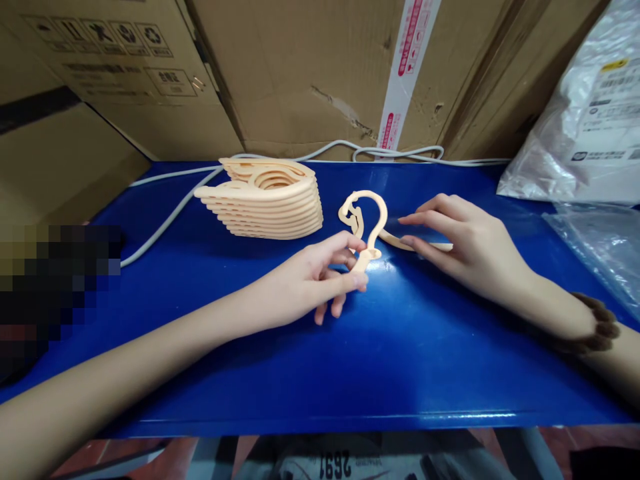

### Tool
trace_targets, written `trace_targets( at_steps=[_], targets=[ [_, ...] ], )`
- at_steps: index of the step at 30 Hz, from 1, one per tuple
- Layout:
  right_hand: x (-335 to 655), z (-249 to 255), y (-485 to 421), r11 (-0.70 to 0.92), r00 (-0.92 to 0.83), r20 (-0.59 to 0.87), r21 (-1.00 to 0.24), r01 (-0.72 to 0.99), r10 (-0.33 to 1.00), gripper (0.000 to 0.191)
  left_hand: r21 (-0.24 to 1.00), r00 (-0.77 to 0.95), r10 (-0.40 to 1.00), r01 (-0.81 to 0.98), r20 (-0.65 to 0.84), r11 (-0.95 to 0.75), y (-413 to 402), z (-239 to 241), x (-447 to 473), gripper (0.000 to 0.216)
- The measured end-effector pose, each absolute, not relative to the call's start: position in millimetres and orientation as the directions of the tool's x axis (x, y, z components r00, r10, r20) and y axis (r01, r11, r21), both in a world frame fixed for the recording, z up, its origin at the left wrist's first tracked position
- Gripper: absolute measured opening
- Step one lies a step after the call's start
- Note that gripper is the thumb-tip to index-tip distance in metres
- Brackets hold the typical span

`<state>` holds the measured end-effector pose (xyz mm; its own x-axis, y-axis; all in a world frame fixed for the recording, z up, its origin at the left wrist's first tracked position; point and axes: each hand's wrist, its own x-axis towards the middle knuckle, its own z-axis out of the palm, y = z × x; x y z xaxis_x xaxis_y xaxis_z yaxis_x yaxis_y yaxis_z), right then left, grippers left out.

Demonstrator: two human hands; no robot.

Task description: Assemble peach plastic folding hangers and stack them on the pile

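A peach plastic folding hanger [367,223] lies on the blue table [380,360], its hook curling up at the centre. My left hand [320,277] pinches the hanger near the base of the hook with thumb and fingers. My right hand [463,243] rests on the hanger's arm to the right, fingers extended and pressing it flat. To the left stands a stack of several folded peach hangers [267,199].
Large cardboard boxes [310,73] line the back edge. A white cable [170,217] runs along the rear of the table. Plastic bags [585,120] sit at the right, with clear wrap [600,247] below them. A dark blurred patch [55,293] is at the left.
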<state>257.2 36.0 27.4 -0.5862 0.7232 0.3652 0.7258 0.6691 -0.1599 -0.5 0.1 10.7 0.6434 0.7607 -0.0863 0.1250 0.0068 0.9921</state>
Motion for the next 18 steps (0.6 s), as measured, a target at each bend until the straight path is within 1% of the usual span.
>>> trace_targets(
  at_steps=[2,5,8,12,15,18],
  targets=[
    [259,25,38,0.677,-0.617,0.341,-0.089,0.730,0.709,0.035,0.994,0.613,0.785,0.108,-0.087,0.026,4,10,-2,0.020],
    [260,21,38,0.683,-0.649,0.305,-0.007,0.730,0.697,0.037,0.995,0.567,0.819,0.088,-0.087,0.045,8,9,-4,0.021],
    [260,18,37,0.687,-0.673,0.260,0.046,0.725,0.693,0.034,0.994,0.531,0.841,0.076,-0.106,0.077,11,10,-4,0.019],
    [258,18,36,0.687,-0.671,0.228,0.016,0.727,0.705,0.022,0.989,0.509,0.851,0.120,-0.132,0.082,13,11,-2,0.018],
    [256,19,34,0.703,-0.673,0.252,-0.043,0.710,0.696,0.015,0.982,0.476,0.864,0.167,-0.162,0.092,12,12,-1,0.016],
    [253,19,32,0.727,-0.683,0.279,-0.100,0.679,0.675,0.013,0.975,0.439,0.879,0.189,-0.187,0.113,9,14,-1,0.013]
  ],
)
